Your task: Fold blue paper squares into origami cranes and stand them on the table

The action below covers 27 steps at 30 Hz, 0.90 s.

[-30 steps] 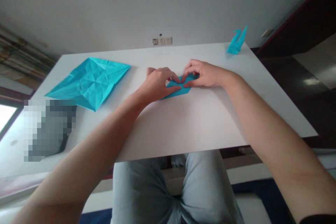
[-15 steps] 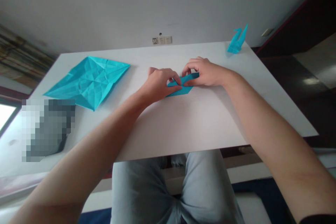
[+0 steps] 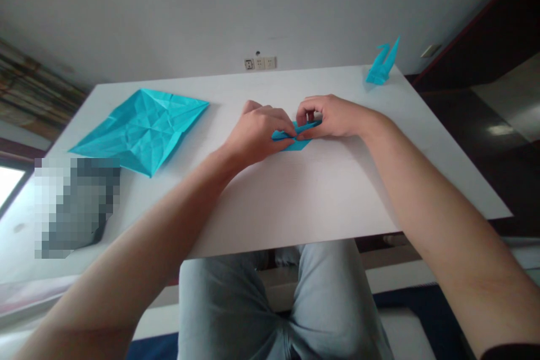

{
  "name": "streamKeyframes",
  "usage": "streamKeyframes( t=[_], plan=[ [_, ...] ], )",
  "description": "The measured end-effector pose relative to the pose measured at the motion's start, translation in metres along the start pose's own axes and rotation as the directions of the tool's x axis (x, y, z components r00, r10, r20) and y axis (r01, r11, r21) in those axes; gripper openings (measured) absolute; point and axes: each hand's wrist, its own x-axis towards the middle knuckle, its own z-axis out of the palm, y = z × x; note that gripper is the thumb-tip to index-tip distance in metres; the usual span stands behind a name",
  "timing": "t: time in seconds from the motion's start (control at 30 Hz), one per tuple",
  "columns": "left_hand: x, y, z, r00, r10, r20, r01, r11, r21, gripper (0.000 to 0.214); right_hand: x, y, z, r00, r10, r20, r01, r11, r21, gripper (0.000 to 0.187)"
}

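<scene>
The left hand [image 3: 257, 138] and right hand [image 3: 329, 118] pinch a narrow folded piece of blue origami paper [image 3: 293, 139] between them on the white tabletop [image 3: 320, 197], with a creased blue paper sheet [image 3: 141, 129] well to the left and a blue origami bird [image 3: 379, 70] near the far corner.

Glare is blowing out the window [image 3: 9, 184] at left, soft daylight is spread across the table [image 3: 320, 197], and edges are stretched by wide-angle distortion!
</scene>
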Motion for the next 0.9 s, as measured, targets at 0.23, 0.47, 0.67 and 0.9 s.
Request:
streamKeyframes(
  t=[0.23, 0.47, 0.67, 0.9],
  plan=[
    [0.000, -0.001, 0.002, 0.995, 0.094, 0.036, -0.093, 0.995, -0.033, 0.024, -0.002, 0.002, -0.002, 0.999, -0.033, 0.041, 0.031, 0.998, 0.053, 0.036],
    [-0.003, 0.008, 0.006, 0.992, -0.119, -0.032, 0.120, 0.992, 0.024, 0.037, 0.000, 0.004, 0.000, 0.998, -0.047, -0.032, 0.047, 0.999, 0.002, 0.023],
    [-0.001, 0.017, 0.006, 0.984, -0.166, -0.063, 0.171, 0.982, 0.081, 0.028, 0.001, -0.002, 0.004, 0.997, -0.066, -0.027, 0.066, 0.998, 0.018, 0.018],
    [0.000, 0.014, 0.007, 0.992, -0.121, -0.035, 0.123, 0.990, 0.072, 0.020, -0.003, -0.008, -0.002, 0.998, -0.034, 0.051, 0.034, 0.999, 0.007, 0.026]
  ],
)
